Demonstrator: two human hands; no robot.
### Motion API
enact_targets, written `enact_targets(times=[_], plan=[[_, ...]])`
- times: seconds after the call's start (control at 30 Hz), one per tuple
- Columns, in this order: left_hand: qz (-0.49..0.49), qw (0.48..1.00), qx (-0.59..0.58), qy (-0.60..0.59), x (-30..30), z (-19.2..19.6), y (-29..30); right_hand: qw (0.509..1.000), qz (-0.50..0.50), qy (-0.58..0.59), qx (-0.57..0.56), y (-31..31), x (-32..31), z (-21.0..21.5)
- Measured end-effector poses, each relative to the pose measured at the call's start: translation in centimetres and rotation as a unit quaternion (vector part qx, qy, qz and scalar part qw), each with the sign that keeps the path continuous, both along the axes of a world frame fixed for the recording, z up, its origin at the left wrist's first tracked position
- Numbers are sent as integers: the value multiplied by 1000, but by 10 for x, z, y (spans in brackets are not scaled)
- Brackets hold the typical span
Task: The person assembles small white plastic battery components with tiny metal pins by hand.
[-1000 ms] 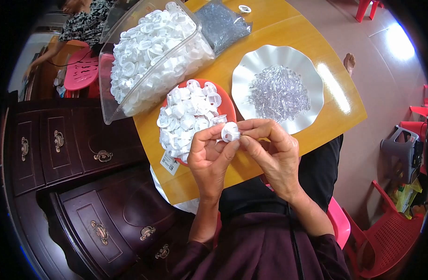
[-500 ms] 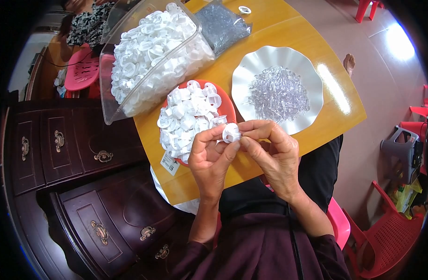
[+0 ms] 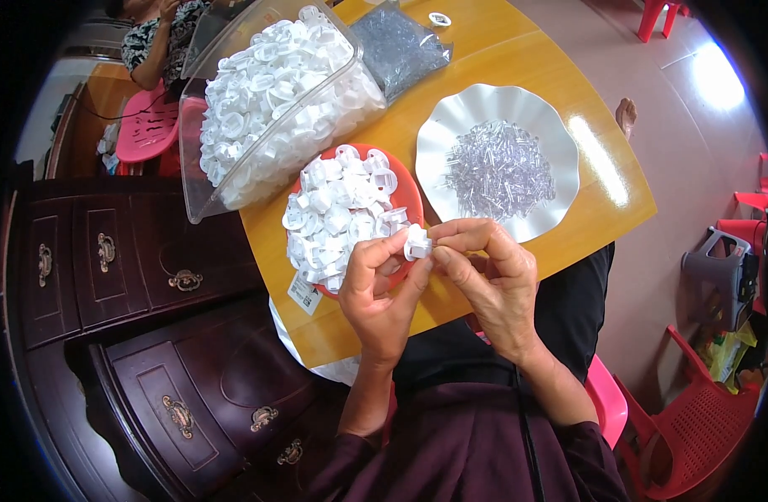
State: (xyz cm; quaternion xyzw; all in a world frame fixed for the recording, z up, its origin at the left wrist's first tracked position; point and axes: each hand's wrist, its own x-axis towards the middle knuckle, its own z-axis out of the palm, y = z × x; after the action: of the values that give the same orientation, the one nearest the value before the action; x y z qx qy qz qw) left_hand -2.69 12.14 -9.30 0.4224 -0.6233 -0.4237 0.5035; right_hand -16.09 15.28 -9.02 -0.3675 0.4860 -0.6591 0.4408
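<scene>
Yellow wooden table (image 3: 559, 209) filled the middle of my view, with dark brown drawers (image 3: 133, 276) to the left of it. On the table I saw a large clear bag of white caps (image 3: 271, 92) at the far left, and a white scalloped plate (image 3: 451, 134) with small clear pieces (image 3: 499, 167) at the right. Between them stood a red plate (image 3: 405, 188) heaped with white caps (image 3: 338, 209). At the near edge of the table, my left hand (image 3: 380, 289) and right hand (image 3: 493, 280) both pinched one small white cap (image 3: 416, 241) with the fingertips, just beside the red plate.
</scene>
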Motion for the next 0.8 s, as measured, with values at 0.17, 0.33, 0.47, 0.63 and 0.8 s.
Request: enact_targets(times=[0.17, 0.33, 0.47, 0.63, 0.8], plan=[[23, 994, -56, -92, 1, 3, 0, 997, 0, 68, -35, -2, -3, 4], [-9, 990, -90, -104, 6, 3, -5, 999, 25, 16, 18, 0, -6, 8], [-152, 983, 74, 73, 10, 16, -6, 998, 34, -42, 33, 4, -13, 7], [-217, 948, 175, 151, 21, 14, -5, 997, 53, 54, 15, 8, -19, 6], [-188, 943, 234, 144, 18, 24, -5, 994, 58, 76, 49, 10, -23, 10]])
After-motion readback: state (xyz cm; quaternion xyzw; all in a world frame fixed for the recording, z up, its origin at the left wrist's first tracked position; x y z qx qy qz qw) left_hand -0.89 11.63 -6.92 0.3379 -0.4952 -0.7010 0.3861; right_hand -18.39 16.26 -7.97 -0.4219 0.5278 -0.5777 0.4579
